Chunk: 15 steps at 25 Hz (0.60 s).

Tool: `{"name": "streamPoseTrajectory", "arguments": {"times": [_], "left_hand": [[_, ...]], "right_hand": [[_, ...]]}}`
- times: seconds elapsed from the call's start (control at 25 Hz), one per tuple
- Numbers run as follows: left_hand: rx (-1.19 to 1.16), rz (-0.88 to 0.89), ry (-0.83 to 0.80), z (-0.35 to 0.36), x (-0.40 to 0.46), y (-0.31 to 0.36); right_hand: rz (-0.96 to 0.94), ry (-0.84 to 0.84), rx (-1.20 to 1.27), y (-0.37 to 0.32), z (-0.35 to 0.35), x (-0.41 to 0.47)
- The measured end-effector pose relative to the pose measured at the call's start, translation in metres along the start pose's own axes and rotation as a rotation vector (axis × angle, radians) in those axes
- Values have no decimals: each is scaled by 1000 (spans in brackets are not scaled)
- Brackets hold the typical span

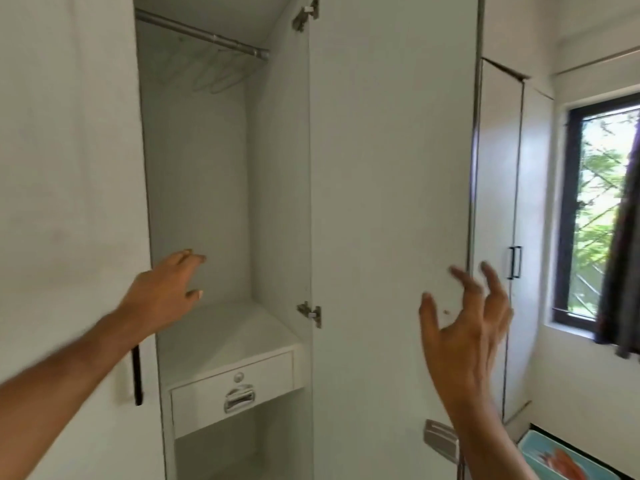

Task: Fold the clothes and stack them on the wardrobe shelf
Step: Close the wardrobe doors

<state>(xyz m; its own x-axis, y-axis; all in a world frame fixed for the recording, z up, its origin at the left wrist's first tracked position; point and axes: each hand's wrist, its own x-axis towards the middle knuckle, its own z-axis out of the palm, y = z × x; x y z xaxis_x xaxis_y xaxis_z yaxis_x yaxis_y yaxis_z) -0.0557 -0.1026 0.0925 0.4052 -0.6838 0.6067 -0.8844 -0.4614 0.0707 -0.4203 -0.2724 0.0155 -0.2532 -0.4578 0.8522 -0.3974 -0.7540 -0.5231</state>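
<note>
Your left hand (pixel 162 299) reaches into the open wardrobe (pixel 197 174) above its shelf (pixel 225 337); your right hand (pixel 464 327) hovers, fingers spread, before the open door (pixel 388 168).

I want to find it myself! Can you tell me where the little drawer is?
Look inside the open wardrobe, below the rail with white hangers. Under the flat shelf sits the white drawer. It alone has a round lock and a shiny metal handle.

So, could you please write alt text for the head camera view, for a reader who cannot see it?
A person's left hand and right hand reach, both holding nothing, toward an open white wardrobe. Inside are a bare shelf above a drawer and a rail of hangers; a window is at right.
</note>
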Motion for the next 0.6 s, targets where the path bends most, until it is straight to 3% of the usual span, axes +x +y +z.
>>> {"name": "streamPoseTrajectory", "arguments": {"times": [0.08,0.28,0.6], "left_hand": [[-59,63,0,-2,-6,12],[-46,140,-2,-20,-15,29],[-42,90,-64,-52,-57,2]], "right_hand": [[96,-11,-74,24,0,28],[384,-391,55,49,27,56],[476,-354,71,39,16,43]]}}
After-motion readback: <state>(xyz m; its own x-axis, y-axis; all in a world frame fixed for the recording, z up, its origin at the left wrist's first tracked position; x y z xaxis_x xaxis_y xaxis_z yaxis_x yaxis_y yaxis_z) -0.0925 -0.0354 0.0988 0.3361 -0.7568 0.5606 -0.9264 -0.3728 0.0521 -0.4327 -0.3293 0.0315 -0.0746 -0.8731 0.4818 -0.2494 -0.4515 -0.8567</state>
